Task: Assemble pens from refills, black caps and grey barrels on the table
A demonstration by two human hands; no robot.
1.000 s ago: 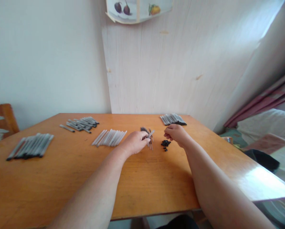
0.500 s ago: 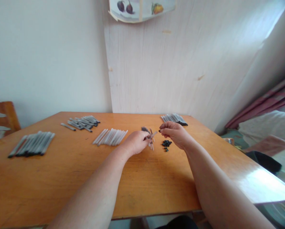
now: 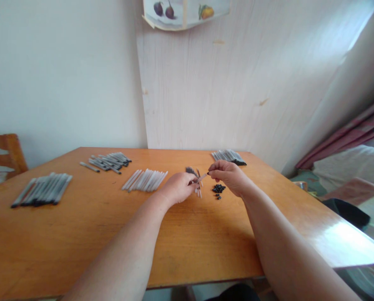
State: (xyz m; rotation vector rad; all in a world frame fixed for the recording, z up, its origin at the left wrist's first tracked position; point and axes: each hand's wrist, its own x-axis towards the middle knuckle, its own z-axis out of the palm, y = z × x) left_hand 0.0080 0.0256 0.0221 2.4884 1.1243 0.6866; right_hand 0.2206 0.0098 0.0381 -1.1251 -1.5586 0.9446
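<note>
My left hand (image 3: 181,187) pinches a translucent pen barrel (image 3: 202,177) that points up and to the right. At the barrel's far end, my right hand (image 3: 227,175) grips a small black pen plug (image 3: 208,173) between thumb and finger; plug and barrel end meet. Under and behind the left fingers lie thin pen refills (image 3: 191,170), partly hidden by the hand. Just below the right hand sits a small heap of black plugs (image 3: 218,189). Left of my left hand, a row of whitish barrels (image 3: 146,179) lies on the table.
On the wooden table (image 3: 111,234), pens with black ends lie in a group at the left (image 3: 42,189), a looser pile at the back left (image 3: 108,161) and a bundle at the back right (image 3: 227,156). A wall stands behind; a chair (image 3: 9,152) is at far left.
The right hand has moved slightly left, bringing the black plug against the end of the barrel; a gap lay between them before. The left hand has barely moved.
</note>
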